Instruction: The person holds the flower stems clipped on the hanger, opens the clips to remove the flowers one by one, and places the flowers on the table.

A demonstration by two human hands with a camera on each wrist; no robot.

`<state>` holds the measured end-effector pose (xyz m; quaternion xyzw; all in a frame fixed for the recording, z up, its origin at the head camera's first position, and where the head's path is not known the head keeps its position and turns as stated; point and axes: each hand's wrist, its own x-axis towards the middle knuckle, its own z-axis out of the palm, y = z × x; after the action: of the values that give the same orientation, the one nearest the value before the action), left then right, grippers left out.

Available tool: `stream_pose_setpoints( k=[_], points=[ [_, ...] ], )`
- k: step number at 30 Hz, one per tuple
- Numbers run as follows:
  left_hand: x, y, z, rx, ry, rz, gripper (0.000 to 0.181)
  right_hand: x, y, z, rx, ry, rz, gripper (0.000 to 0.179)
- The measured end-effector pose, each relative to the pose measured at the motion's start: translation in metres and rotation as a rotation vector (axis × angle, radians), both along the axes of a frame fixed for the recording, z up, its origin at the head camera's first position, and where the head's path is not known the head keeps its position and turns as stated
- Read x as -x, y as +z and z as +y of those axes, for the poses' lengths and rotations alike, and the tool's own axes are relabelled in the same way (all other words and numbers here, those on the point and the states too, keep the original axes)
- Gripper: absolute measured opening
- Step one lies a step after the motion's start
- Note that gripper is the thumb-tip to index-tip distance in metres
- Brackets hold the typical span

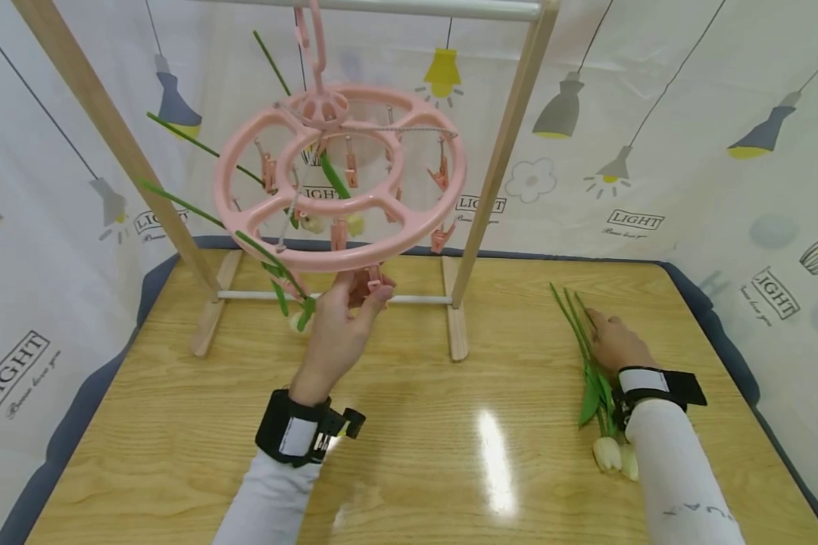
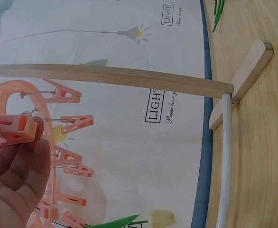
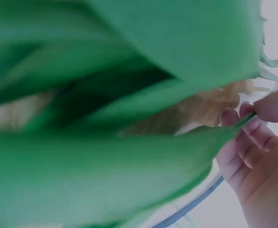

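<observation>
My left hand (image 1: 341, 329) holds a pink clothespin (image 2: 18, 127) hanging from the front of a round pink drying hanger (image 1: 419, 221). Thumb and fingers are around the clip. At the right, my right hand (image 1: 620, 347) pinches a green tulip stem (image 3: 245, 119) between thumb and fingers. White tulip heads (image 1: 607, 454) lie at the near end of this bunch on the table, partly covered by the right sleeve. Broad green leaves (image 3: 82, 175) fill most of the right wrist view. Several other tulips hang from the hanger's left side, stems (image 1: 184, 204) pointing up and left.
The hanger is hooked on a white top bar (image 1: 450, 7) of a wooden rack (image 1: 501, 159). Several unused-looking pink clips (image 1: 439, 238) dangle from the ring. The rack's feet (image 1: 457, 333) stand on the wooden table (image 1: 423, 439). A lamp-printed cloth (image 1: 586, 174) surrounds it.
</observation>
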<state>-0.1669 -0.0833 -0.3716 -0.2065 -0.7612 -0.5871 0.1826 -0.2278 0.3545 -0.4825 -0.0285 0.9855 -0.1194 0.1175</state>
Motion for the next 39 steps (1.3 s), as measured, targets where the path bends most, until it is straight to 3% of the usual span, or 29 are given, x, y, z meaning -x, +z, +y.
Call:
stream_pose_setpoints(
  k=[5,14,24,27,30,34,39],
  points=[
    [-0.001,0.000,0.000,-0.003,-0.001,-0.019,0.015,0.002,0.004,0.000,0.041,0.041,-0.073,0.069],
    [-0.002,0.000,-0.001,-0.006,-0.018,-0.002,0.015,0.003,0.006,-0.008,0.046,0.029,-0.066,0.066],
    [-0.001,0.006,0.000,-0.029,-0.048,-0.003,0.019,0.005,0.016,-0.005,0.057,0.023,-0.145,0.068],
    [-0.002,0.006,-0.001,-0.053,-0.052,-0.014,0.019,0.004,0.018,-0.006,0.063,0.004,-0.104,0.069],
    [-0.003,0.007,-0.002,-0.076,-0.054,-0.020,0.021,0.003,0.023,-0.007,0.079,-0.008,-0.010,0.069],
    [-0.003,0.010,-0.003,-0.104,-0.061,-0.015,0.019,0.003,0.030,-0.012,0.107,0.020,0.128,0.064],
    [-0.003,0.014,-0.004,-0.167,-0.105,-0.043,0.017,0.002,0.033,-0.027,0.134,0.070,0.217,0.057]
  ],
)
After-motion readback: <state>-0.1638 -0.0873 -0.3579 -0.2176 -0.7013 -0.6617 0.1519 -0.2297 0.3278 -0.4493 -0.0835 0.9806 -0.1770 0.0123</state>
